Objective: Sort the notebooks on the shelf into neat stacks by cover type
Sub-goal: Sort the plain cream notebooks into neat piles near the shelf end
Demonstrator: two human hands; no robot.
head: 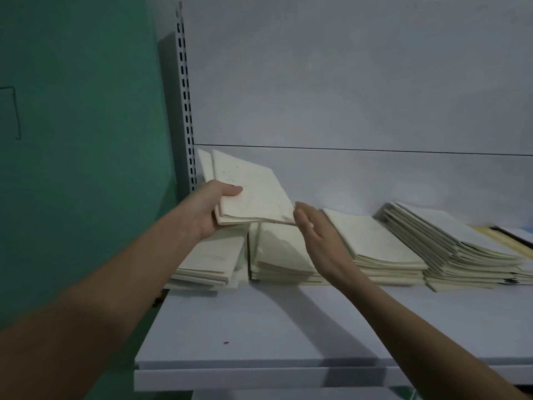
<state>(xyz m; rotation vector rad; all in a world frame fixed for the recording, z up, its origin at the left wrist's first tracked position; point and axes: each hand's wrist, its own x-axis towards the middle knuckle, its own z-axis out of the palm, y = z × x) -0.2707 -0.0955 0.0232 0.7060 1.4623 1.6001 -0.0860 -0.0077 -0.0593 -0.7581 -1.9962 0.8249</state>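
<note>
Your left hand (212, 207) grips a small bundle of cream notebooks (248, 192) at centre left of the frame, thumb curled over the top cover, fingers underneath. The bundle is lifted off the shelf (259, 327) and tilted, its far corner pointing up toward the slotted upright (186, 111). Top cover shows faint specks and smudges.

Your right hand (314, 235) sits just right of centre, fingers straight and close together, palm facing left. Its fingertips meet the lower right corner of the held bundle; it grips nothing.

Below the bundle, along the back of the shelf, cream notebooks lie in stacks running left to right:
- a low stack (207, 264) at lower left, partly hidden by your left forearm;
- a second stack (279, 255) just beside it, behind your right hand;
- a third stack (380, 246) right of your wrist, fairly squared;
- a fourth stack (461, 249) toward the right edge, fanned and slumped.

At the far right edge, a yellowish cover and a dark one (513, 235) peek out; too cropped to tell more.

Green wall (80, 140) fills the left of the frame; a white back panel (346, 82) fills the upper right.
</note>
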